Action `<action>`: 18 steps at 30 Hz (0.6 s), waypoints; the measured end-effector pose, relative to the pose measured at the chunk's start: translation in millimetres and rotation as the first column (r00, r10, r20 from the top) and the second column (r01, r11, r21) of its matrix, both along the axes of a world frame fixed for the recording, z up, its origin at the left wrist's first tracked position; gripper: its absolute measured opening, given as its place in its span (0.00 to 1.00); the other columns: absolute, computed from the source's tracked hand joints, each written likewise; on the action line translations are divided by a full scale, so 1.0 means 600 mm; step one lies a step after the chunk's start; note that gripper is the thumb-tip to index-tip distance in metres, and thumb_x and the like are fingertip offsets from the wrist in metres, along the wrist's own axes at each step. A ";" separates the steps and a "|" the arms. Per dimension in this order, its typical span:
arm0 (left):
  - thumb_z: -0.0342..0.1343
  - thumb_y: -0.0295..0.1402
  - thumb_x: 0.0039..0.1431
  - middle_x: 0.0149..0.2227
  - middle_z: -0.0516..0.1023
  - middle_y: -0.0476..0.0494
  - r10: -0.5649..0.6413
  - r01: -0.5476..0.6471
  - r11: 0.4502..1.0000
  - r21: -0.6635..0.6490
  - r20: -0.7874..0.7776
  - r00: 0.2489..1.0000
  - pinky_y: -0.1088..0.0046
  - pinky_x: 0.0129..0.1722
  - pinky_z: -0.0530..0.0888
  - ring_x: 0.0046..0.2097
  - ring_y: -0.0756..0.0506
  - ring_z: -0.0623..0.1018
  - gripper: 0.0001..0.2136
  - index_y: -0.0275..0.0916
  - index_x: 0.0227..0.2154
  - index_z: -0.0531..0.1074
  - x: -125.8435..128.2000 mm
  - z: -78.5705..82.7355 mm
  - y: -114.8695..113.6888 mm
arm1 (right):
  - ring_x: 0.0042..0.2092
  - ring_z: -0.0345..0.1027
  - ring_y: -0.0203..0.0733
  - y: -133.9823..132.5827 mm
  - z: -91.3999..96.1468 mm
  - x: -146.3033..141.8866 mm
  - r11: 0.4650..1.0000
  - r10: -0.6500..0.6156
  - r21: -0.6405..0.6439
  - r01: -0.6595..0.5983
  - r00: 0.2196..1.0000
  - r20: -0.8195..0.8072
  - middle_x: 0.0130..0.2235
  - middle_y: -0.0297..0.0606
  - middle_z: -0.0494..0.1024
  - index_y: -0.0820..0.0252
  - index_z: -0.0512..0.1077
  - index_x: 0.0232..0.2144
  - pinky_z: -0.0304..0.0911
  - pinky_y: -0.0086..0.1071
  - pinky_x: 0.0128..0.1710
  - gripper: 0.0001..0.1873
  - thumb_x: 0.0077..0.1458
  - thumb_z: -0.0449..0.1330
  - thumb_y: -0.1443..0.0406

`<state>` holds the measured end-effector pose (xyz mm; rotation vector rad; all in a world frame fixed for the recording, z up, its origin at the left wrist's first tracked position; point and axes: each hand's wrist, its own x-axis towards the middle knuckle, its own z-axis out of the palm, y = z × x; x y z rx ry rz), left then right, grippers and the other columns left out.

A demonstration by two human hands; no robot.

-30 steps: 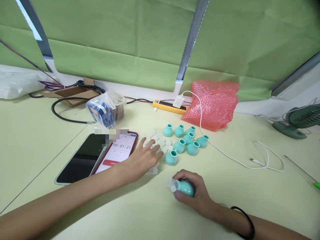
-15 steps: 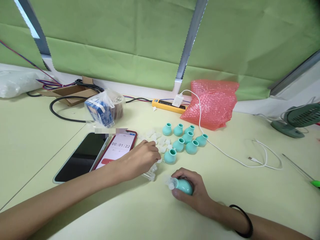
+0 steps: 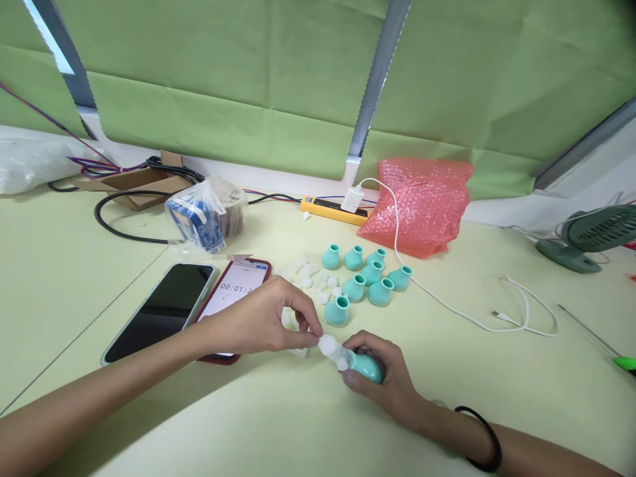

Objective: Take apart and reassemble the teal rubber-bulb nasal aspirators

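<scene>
Pale green table [image 3: 497, 397], left hand [image 3: 258, 321] now brings white cap [image 3: 326, 344] to teal bulb [image 3: 366, 366]

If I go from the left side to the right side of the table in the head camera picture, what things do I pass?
Black phone → red-cased phone with the timer → left hand → small white cap pinched by that hand → teal bulb in the right hand → white cable end → green fan.
</scene>
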<state>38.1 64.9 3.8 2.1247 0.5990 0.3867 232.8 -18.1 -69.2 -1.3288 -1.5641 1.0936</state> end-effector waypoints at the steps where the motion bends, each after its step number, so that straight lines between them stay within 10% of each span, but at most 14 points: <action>1: 0.54 0.25 0.48 0.26 0.75 0.48 0.003 -0.003 1.000 0.011 -0.004 1.000 0.78 0.30 0.69 0.29 0.51 0.72 0.05 0.35 0.27 0.74 0.001 0.000 -0.001 | 0.24 0.55 0.33 0.000 0.000 0.000 1.000 -0.005 0.000 0.005 1.000 0.001 0.22 0.31 0.64 0.60 0.65 0.24 0.52 0.26 0.23 0.07 0.39 0.58 0.65; 18: 0.53 0.28 0.49 0.27 0.70 0.50 0.001 0.030 0.969 0.245 -0.127 0.992 0.78 0.30 0.65 0.29 0.52 0.69 0.07 0.38 0.32 0.71 0.010 -0.008 -0.017 | 0.23 0.55 0.32 0.000 0.005 -0.003 0.997 -0.024 0.079 0.015 0.994 0.110 0.20 0.30 0.65 0.60 0.66 0.24 0.53 0.26 0.22 0.07 0.40 0.58 0.63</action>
